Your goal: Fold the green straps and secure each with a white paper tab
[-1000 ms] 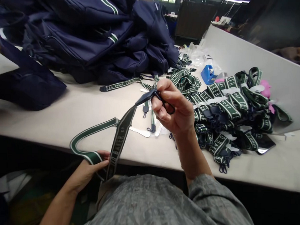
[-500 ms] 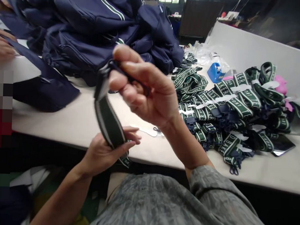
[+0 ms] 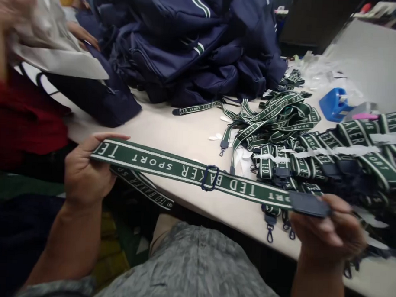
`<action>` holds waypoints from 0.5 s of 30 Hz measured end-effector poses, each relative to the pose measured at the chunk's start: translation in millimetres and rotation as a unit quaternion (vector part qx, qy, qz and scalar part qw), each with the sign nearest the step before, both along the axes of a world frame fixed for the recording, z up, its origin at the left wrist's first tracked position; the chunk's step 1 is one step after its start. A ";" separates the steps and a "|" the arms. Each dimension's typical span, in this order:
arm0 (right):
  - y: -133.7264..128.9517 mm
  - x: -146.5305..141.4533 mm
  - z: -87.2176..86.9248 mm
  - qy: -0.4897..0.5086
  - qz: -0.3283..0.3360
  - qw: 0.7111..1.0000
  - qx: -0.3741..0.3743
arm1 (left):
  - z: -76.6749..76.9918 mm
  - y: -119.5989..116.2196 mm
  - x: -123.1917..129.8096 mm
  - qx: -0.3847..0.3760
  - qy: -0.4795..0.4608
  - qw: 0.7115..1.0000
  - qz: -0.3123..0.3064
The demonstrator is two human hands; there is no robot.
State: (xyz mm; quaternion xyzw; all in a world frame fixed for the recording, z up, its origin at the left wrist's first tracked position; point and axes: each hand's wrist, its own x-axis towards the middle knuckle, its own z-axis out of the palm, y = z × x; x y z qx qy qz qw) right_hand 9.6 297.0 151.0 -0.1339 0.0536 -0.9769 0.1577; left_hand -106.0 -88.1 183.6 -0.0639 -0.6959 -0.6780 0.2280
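A green webbing strap [image 3: 165, 165] with white edges and lettering stretches between my two hands, above the table's front edge. My left hand [image 3: 90, 170] is closed round one part of it, and a loose length hangs below that hand. My right hand [image 3: 328, 226] grips the dark end tab [image 3: 308, 203] of the strap; some of its fingers are blurred. A dark slide buckle [image 3: 210, 178] sits on the taut strap about midway. Whatever hardware lies beyond the tab is hidden by my right hand.
Bundled straps with white ties [image 3: 344, 149] are heaped at the right. Loose straps [image 3: 273, 116] lie tangled behind, by a blue tape dispenser [image 3: 332, 104]. Navy bags [image 3: 195, 48] are piled at the back. At the left, another person's hands handle a navy bag [image 3: 118, 104] and pale sheet.
My right hand has moved down and far to the right with the strap's end, my left hand leftward. The strap is now pulled straight. The view has turned left.
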 end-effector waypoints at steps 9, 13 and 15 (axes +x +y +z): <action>-89.4 13.0 -118.9 -0.059 0.037 0.759 0.647 | 24.4 27.3 6.6 -0.025 0.160 0.987 0.018; -115.0 -11.4 -92.4 0.132 -0.127 0.685 0.706 | 24.8 53.8 18.6 -0.059 0.139 0.988 -0.028; -123.0 -27.0 -71.2 0.210 -0.196 0.682 0.672 | 25.4 66.6 24.4 -0.069 0.117 0.989 -0.062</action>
